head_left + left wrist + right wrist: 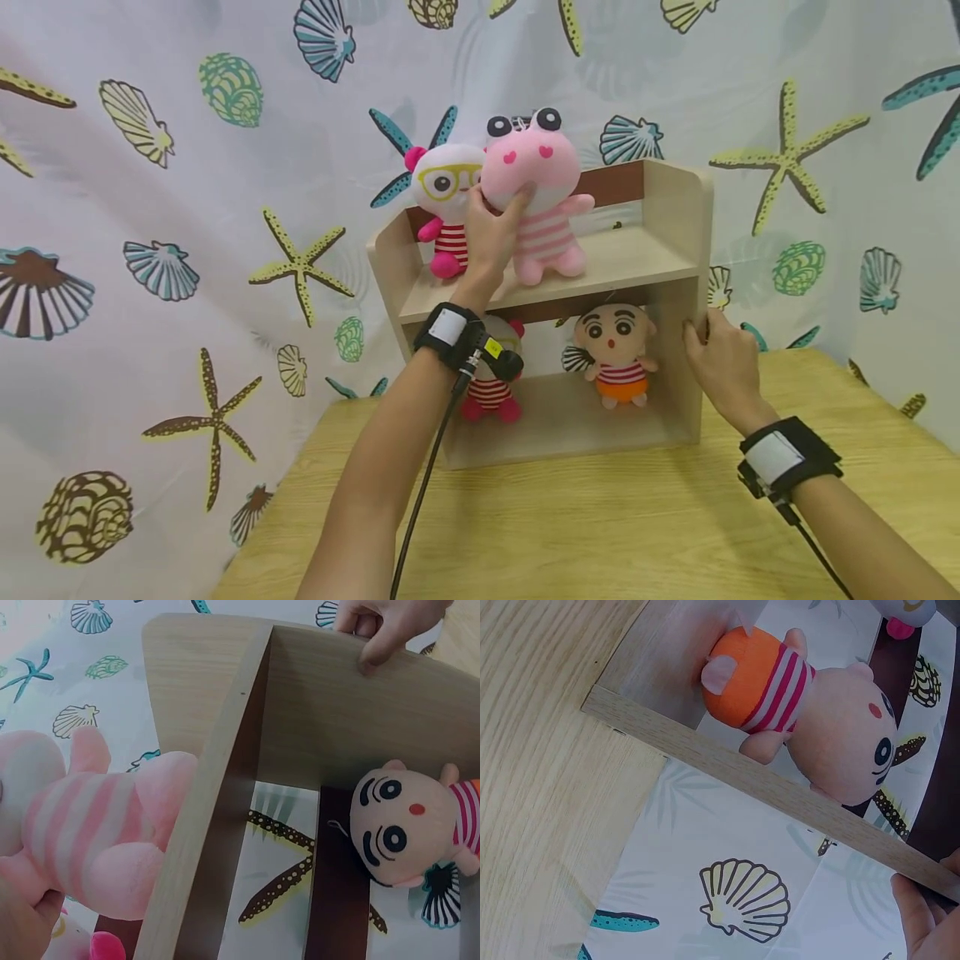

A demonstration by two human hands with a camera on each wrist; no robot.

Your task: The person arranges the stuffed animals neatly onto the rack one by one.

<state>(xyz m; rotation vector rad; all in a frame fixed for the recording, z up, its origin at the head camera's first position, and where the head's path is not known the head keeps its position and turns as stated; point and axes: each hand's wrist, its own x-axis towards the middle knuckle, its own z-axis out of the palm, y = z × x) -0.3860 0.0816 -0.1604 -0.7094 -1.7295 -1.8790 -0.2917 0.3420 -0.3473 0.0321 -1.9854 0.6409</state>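
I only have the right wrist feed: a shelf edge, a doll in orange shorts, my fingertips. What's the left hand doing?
Observer: The left hand grips the pink striped plush at its head, on the top shelf.
Operator: Anything else up there?
Observer: A white plush with yellow glasses stands just to the left of the pink one, touching it.
Operator: Where exactly is my right hand?
Observer: The right hand holds the front edge of the shelf unit's right side panel, level with the lower compartment.
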